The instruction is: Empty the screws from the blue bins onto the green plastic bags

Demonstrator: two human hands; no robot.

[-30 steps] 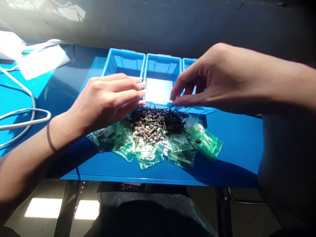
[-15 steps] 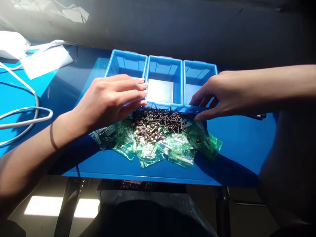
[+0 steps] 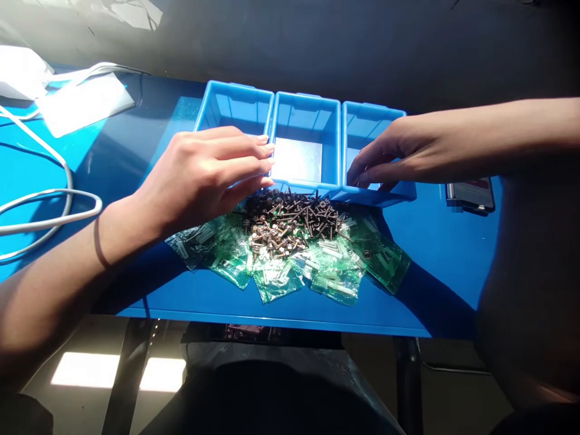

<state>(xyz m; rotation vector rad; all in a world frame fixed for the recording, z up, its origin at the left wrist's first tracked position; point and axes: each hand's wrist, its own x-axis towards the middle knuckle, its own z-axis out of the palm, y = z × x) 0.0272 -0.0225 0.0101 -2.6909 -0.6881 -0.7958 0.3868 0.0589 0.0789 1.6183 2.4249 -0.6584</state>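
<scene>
Three blue plastic bins stand side by side: a left bin (image 3: 240, 109), a middle bin (image 3: 308, 121) and a right bin (image 3: 374, 118). My left hand (image 3: 211, 166) lies over the front of the left bin, fingers stretched out to the middle bin's near left edge. Inside the right bin, my right hand (image 3: 389, 154) has its fingers and thumb drawn together low down; what they hold, if anything, is hidden. Just in front of the bins lies a heap of dark screws (image 3: 317, 214) and shinier bolts (image 3: 276, 235). Green-tinted plastic bags (image 3: 335, 284) with white pieces lie beneath and around the heap.
White cables (image 3: 67, 181) curl over the blue table (image 3: 444, 260) at left, near a white sheet (image 3: 86, 103). A dark flat object (image 3: 471, 194) lies to the right of the bins. A grey surface (image 3: 317, 42) rises behind the table.
My right thumb has gone from outside the right bin's front wall to inside it, and the fingers have drawn together. My left hand stays at the left bin. The view has shifted slightly.
</scene>
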